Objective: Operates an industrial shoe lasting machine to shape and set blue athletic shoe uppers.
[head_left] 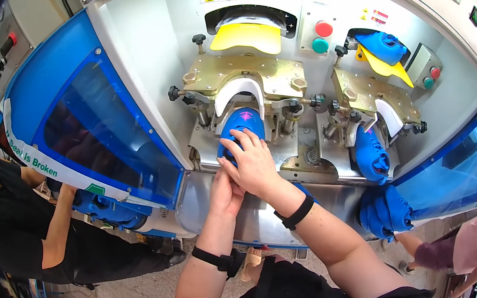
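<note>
A blue shoe upper (243, 118) with a small pink mark sits toe-first under the curved white pad (244, 90) of the left press station. Across its top lies my right hand (250, 162), fingers bent over the upper and pressing on it. My left hand (226, 194) is closed at the near end of the same upper, its fingertips partly hidden by my right hand. In the right station a second blue shoe upper (371, 155) sits below another white pad (390, 117), apart from my hands.
Brass-coloured clamp plates (258, 71) with black knobs surround the pads. A button box (319, 30) is on the back wall. Yellow flaps (248, 36) hang above. Stacked blue uppers (384, 211) stand at right. One person (11, 209) is at left, another (473, 241) at right.
</note>
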The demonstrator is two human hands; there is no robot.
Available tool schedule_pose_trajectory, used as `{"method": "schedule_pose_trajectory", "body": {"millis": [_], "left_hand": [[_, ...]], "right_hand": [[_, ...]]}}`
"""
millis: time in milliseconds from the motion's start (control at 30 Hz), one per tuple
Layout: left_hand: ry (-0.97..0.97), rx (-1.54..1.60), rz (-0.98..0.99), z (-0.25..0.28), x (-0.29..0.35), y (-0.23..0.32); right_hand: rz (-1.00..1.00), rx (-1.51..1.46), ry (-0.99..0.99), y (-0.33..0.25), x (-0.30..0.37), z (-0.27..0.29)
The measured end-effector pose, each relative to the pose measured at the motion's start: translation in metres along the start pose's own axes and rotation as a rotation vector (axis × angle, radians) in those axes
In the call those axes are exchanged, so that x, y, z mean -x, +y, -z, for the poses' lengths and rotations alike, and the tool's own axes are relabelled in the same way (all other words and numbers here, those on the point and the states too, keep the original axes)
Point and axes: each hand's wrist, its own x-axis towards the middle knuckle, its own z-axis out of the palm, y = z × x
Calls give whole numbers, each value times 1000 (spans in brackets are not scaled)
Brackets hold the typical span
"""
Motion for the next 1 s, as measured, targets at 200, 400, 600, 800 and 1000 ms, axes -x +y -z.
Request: {"method": "schedule_pose_trajectory", "body": {"millis": [200, 400, 600, 800, 1000], "left_hand": [[0, -14, 6, -7, -1, 3], [14, -22, 8, -4, 0, 2], [16, -21, 14, 0, -2, 1], [42, -1, 8, 6, -4, -5], [66, 16, 18, 3, -6, -5]], "right_hand": [[-8, 9, 13, 1, -1, -1], [0, -17, 15, 1, 0, -1], [-16, -24, -17, 0, -1, -1], [9, -27, -5, 0, 0, 0], [14, -3, -34, 2, 0, -1]]}}
